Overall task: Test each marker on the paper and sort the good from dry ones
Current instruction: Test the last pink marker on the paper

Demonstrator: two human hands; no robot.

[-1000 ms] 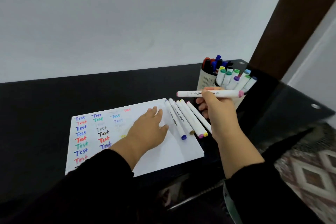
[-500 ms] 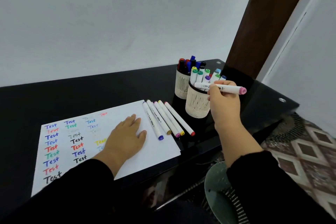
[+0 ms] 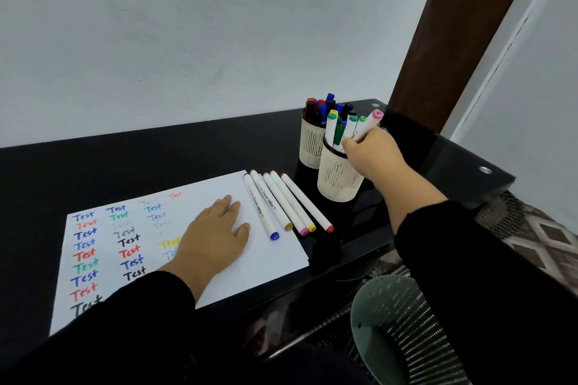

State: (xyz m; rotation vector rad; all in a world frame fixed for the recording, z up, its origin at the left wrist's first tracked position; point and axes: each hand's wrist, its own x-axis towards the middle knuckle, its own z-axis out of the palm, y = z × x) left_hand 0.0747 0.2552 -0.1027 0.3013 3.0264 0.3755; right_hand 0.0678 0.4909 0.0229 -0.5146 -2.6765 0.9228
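Black table [image 3: 156, 166], white wall [image 3: 219, 25], green wastebasket [image 3: 391, 322].

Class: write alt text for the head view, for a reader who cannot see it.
A right hand lowers a pink-capped marker into the nearer cup of markers, while the left hand lies flat on a paper covered in coloured "Test" scribbles. Five markers lie in a row beside it.
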